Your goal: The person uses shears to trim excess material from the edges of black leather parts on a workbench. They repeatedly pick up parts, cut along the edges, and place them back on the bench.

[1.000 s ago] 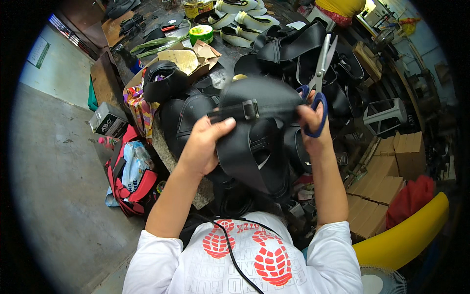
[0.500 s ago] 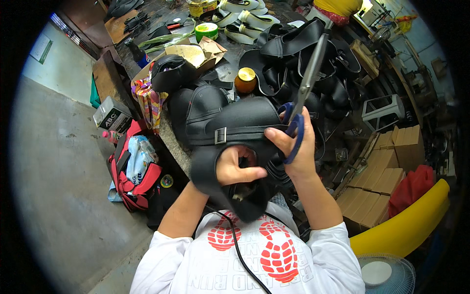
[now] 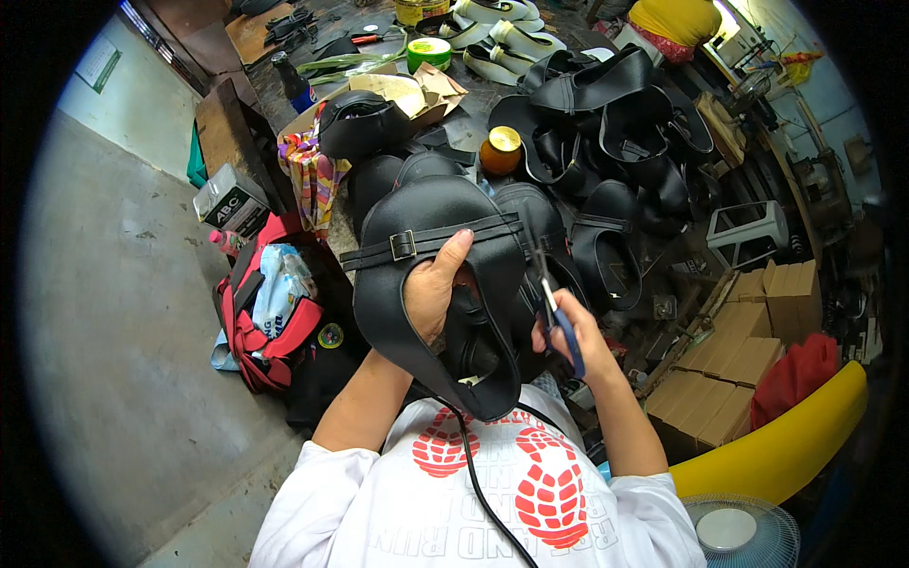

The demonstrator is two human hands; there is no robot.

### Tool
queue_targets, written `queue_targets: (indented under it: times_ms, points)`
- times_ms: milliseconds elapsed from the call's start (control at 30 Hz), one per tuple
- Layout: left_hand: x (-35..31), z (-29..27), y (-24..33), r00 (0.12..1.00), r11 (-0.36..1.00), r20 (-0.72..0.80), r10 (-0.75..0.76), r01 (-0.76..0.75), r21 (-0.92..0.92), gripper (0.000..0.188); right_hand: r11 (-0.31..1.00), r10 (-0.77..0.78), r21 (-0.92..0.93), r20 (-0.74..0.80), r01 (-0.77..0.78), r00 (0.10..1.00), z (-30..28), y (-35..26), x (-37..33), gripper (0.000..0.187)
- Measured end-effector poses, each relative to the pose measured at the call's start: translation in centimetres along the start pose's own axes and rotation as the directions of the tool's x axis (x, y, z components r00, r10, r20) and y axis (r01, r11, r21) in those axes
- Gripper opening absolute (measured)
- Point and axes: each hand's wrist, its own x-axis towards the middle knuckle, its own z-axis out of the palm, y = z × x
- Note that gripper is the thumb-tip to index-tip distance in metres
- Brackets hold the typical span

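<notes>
My left hand (image 3: pixel 431 293) reaches through the opening of a black leather shoe upper (image 3: pixel 426 208), its thumb lying over the strap. That strap runs across the upper and carries a square metal buckle (image 3: pixel 403 245). Its free end juts out at the left. Scissors with blue handles (image 3: pixel 572 350) are in my right hand (image 3: pixel 587 331), just right of the upper, blades pointing up near the strap's right end. The blades are blurred, so I cannot tell whether they touch the strap. Part of my left fingers is hidden inside the upper.
More black uppers (image 3: pixel 606 237) are heaped on the bench, beside an amber jar (image 3: pixel 500 151) with a yellow lid. A green tin (image 3: pixel 429 54) and pale uppers (image 3: pixel 511 47) lie farther back. Cardboard boxes (image 3: pixel 720 369) stand at right, a red bag (image 3: pixel 270 312) at left.
The upper has been turned so its face and opening show more fully. My right hand has left the strap and lowered the scissors beside it. My left thumb has moved up onto the strap.
</notes>
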Motion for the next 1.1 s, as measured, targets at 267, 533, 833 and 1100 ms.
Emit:
queue_targets:
  times_ms: [267, 533, 833, 1100]
  points:
    - [-0.6, -0.2, 0.0, 1.0, 0.998, 0.023, 0.006, -0.007, 0.062, 0.02, 0.996, 0.084, 0.01, 0.003, -0.084, 0.996, -0.4, 0.5, -1.2, 0.023]
    - [-0.6, -0.5, -0.5, 1.0, 0.999, 0.02, -0.009, 0.008, 0.049, 0.019, 0.988, 0.014, 0.153, -0.028, -0.01, 1.0, 1.7, 2.5, -1.6, 0.016]
    - [-0.3, -0.8, 1.7, 0.953, 0.908, 0.252, -0.168, 0.05, 0.416, 0.028, 0.981, -0.111, 0.135, -0.2, 0.139, 0.974, 0.5, -0.4, 0.9, 0.024]
    - [0.1, -1.4, 1.4, 0.702, 0.823, 0.686, -0.192, -0.266, 0.502, 0.063, 0.974, -0.222, -0.047, -0.364, 0.221, 0.904, 0.8, -3.5, 2.3, 0.057]
